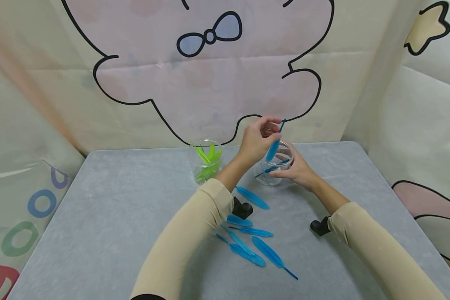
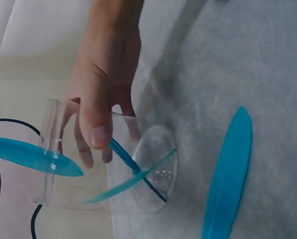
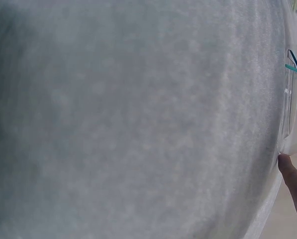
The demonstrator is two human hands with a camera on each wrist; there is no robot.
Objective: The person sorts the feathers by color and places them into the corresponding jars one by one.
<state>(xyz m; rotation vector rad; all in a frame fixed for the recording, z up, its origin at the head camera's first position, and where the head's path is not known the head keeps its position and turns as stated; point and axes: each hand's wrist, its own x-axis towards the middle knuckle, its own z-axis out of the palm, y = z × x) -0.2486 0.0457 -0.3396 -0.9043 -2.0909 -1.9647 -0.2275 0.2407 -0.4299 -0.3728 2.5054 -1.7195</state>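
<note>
My left hand [image 1: 261,136] pinches a blue feather [image 1: 273,150] by its quill, above a clear plastic jar [image 1: 264,178]. In the left wrist view the vane of this feather [image 2: 24,154] points through the mouth of the jar [image 2: 51,129]. Blue feathers [image 2: 121,185] lie crossed inside, near the bottom. From the right, my right hand [image 1: 299,168] grips the jar, with the thumb on the near side and fingers behind. The right wrist view catches only a finger [image 3: 293,181] and the jar's edge.
Left of my hands stands another clear jar [image 1: 196,171] with green feathers [image 1: 210,156]. Several blue feathers [image 1: 271,252] lie scattered on the grey table [image 1: 135,208], one feather [image 1: 253,198] close to the jar. A printed cloth backdrop [image 1: 210,83] rises behind the table.
</note>
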